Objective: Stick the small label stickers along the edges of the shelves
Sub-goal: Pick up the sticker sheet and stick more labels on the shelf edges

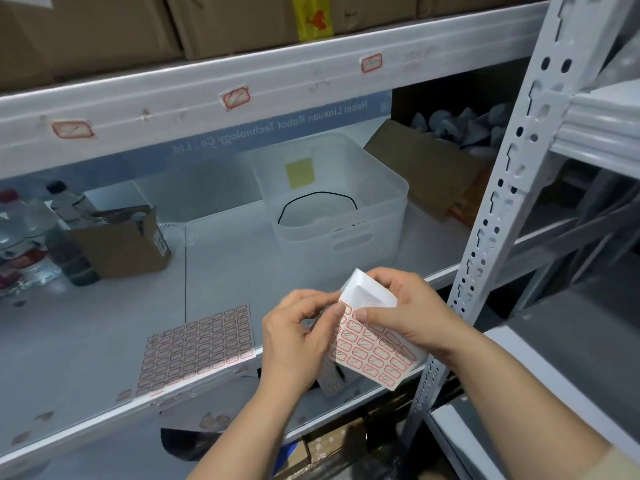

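Observation:
A sheet of red-bordered label stickers (375, 351) is held above the front edge of the lower shelf (104, 415). My right hand (412, 310) grips its bent-back top corner. My left hand (298, 334) pinches at a sticker on the sheet's upper left edge. A second sticker sheet (197, 344) lies flat on the shelf to the left. Three red-bordered stickers (236, 98) are stuck along the front edge of the upper shelf (311, 81). Torn sticker remnants dot the lower shelf's edge.
A clear plastic bin (332, 202) with a black cord and a yellow note stands behind my hands. A small open cardboard box (121, 242) and bottles (24, 237) sit at the left. A white perforated upright (502, 188) rises on the right. Cardboard boxes (242, 22) fill the upper shelf.

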`<state>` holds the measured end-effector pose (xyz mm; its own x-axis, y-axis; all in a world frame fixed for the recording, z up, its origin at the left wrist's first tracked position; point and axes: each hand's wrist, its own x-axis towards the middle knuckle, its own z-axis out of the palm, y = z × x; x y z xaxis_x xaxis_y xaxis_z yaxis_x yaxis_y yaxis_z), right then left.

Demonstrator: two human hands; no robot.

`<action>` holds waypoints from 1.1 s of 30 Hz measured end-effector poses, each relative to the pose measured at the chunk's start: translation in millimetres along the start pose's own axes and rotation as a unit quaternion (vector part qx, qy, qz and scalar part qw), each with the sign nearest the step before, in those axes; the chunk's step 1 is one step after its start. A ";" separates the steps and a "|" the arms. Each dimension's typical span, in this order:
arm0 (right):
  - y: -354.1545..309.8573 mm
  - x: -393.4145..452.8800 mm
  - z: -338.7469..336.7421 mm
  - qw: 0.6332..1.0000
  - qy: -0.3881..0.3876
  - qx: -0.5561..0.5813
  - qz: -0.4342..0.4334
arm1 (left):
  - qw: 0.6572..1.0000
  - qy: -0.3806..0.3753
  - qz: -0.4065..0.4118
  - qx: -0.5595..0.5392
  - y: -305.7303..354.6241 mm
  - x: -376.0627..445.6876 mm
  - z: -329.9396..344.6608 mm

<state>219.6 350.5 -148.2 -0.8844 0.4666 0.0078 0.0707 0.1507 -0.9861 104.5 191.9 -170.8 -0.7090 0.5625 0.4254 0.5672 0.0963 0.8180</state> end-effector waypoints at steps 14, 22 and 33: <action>1.9 1.7 -2.0 0.999 0.026 -0.047 0.006 | 0.999 0.043 0.023 0.012 4.0 -2.1 5.2; 5.0 2.4 -2.4 0.997 0.038 -0.066 0.006 | 0.999 -0.004 0.029 0.021 -2.0 0.2 6.2; 11.8 5.2 -6.3 0.987 0.060 -0.151 0.009 | 1.000 -0.004 -0.013 -0.022 -14.4 0.4 8.9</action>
<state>218.8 360.2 -158.8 -0.8218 0.5690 0.0293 0.2355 0.3861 -0.8919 99.7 198.1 -185.9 -0.7192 0.5672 0.4013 0.5302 0.0748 0.8446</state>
